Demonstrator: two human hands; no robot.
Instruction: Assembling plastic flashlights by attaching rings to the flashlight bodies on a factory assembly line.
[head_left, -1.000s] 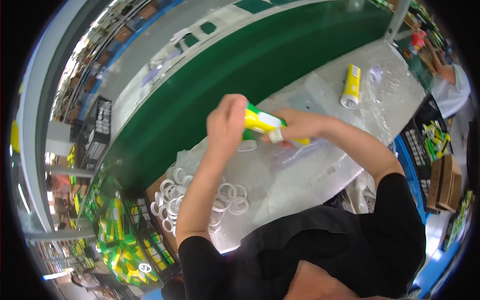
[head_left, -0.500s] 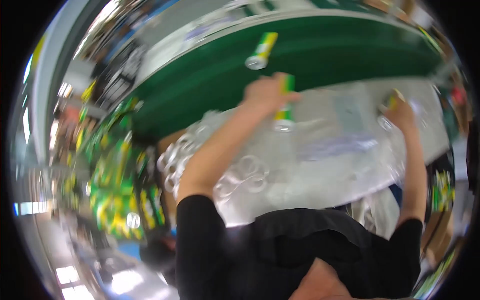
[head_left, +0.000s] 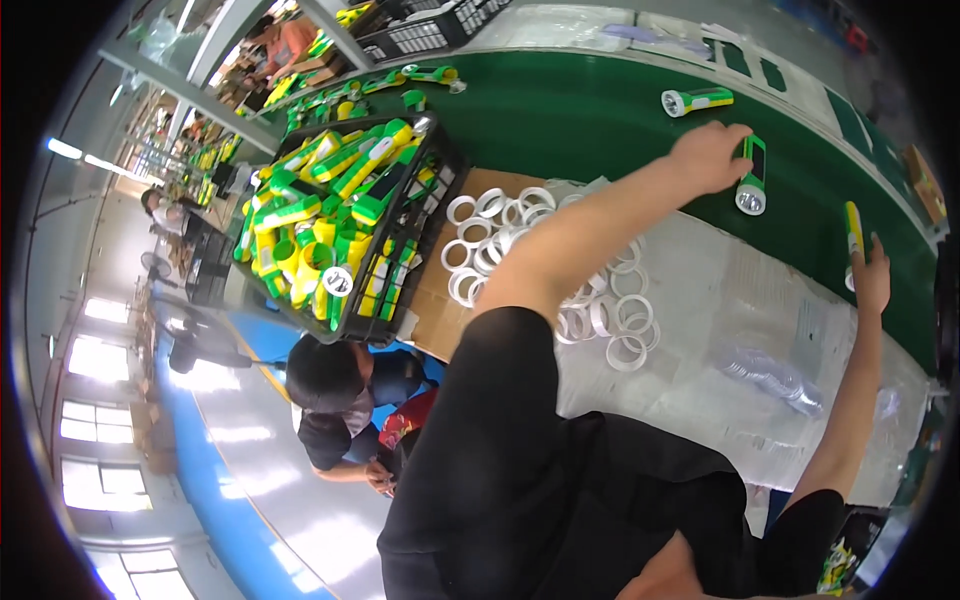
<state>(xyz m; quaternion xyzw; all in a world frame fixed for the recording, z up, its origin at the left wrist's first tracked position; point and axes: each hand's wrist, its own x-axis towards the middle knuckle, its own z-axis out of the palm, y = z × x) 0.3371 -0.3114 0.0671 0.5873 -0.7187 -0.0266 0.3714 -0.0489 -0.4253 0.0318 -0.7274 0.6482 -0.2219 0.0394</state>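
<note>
My left hand (head_left: 708,158) reaches over the green conveyor belt (head_left: 600,110). Its thumb and a finger are spread at the left edge of a green-and-yellow flashlight (head_left: 751,178), which lies with a dark panel upward and its clear lens toward me. Another flashlight (head_left: 698,101) lies farther back on the belt, lens to the left. On the right, the fingers of my right hand (head_left: 873,280) are closed around a third flashlight (head_left: 853,230), whose lower end is partly hidden by them.
White rings (head_left: 628,315) are heaped on cardboard and the plastic-covered table (head_left: 690,290). Left of them stands a black crate (head_left: 425,190) piled with flashlights. A co-worker (head_left: 335,385) sits below it. More green-and-yellow parts (head_left: 430,74) lie along the belt.
My view has swung left, bringing the crate and co-worker into clear sight. The flashlight formerly in my left hand now lies on the belt beside it. My right hand is now at the belt.
</note>
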